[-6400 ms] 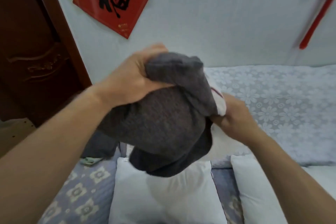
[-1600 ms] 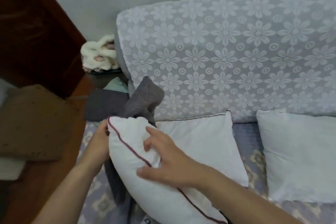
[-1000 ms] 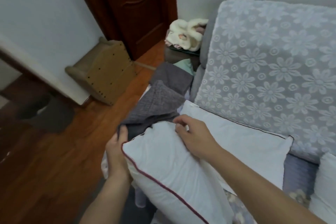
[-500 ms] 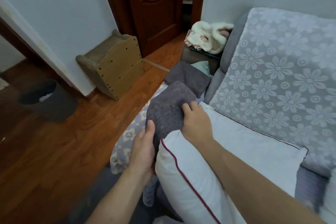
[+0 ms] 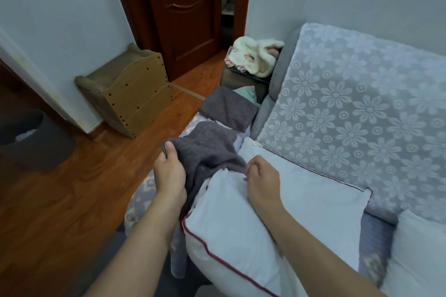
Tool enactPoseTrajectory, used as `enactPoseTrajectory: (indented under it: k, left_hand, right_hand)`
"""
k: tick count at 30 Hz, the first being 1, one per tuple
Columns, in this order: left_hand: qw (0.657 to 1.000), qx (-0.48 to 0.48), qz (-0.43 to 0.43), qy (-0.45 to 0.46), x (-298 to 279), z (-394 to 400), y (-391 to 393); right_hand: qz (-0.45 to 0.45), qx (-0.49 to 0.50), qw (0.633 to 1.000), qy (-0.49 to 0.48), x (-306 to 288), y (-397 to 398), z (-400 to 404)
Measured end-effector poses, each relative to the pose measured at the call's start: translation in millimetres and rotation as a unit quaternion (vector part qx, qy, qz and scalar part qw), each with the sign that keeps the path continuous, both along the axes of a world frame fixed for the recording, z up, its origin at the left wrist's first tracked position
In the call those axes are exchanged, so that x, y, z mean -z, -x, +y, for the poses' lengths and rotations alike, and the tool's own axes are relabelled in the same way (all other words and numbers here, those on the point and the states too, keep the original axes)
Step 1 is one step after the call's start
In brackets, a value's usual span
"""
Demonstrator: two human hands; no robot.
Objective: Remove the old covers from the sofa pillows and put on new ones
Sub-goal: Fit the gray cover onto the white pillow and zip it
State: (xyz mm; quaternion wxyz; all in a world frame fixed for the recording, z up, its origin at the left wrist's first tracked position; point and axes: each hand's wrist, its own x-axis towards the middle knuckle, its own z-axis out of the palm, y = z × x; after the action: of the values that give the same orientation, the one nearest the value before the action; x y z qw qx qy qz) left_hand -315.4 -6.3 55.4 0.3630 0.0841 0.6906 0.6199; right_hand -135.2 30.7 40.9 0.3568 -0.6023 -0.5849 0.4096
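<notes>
My left hand (image 5: 170, 176) grips the dark grey knitted cover (image 5: 207, 152) to pull it, right hand (image 5: 261, 182), loosely curled, steadying the white red-piped pillow (image 5: 231, 224).

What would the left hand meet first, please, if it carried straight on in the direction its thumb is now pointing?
Probably nothing on the sofa: the left hand, gripping the grey cover, points up-left past the seat edge, toward the wooden floor and the brown wooden stand. Depth is unclear.
</notes>
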Motion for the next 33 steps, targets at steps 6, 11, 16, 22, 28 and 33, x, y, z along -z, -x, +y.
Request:
enactPoseTrajectory:
  k: [6,11,16,22,28,33]
  left_hand:
    - [0.998,-0.048,-0.047,0.006,14,22,18]
    - [0.960,0.002,0.149,0.235,45,12,51]
    - [0.924,0.105,0.341,0.140,58,-44,-21]
    - [0.908,0.139,0.292,0.267,88,-33,-12]
    - [0.880,0.183,0.434,-0.063,19,-10,-53]
    - [0.801,0.326,0.476,-0.161,8,-2,-72]
  right_hand:
    - [-0.174,-0.240,0.953,0.061,17,-23,-29]
    - [-0.219,-0.284,0.932,0.062,15,-36,-23]
    - [-0.214,-0.266,0.937,0.074,20,-35,-15]
    - [-0.210,-0.248,0.941,0.099,24,-33,-2]
    - [-0.157,-0.195,0.968,0.015,15,-27,5]
    - [-0.304,-0.247,0.900,-0.194,27,-11,42]
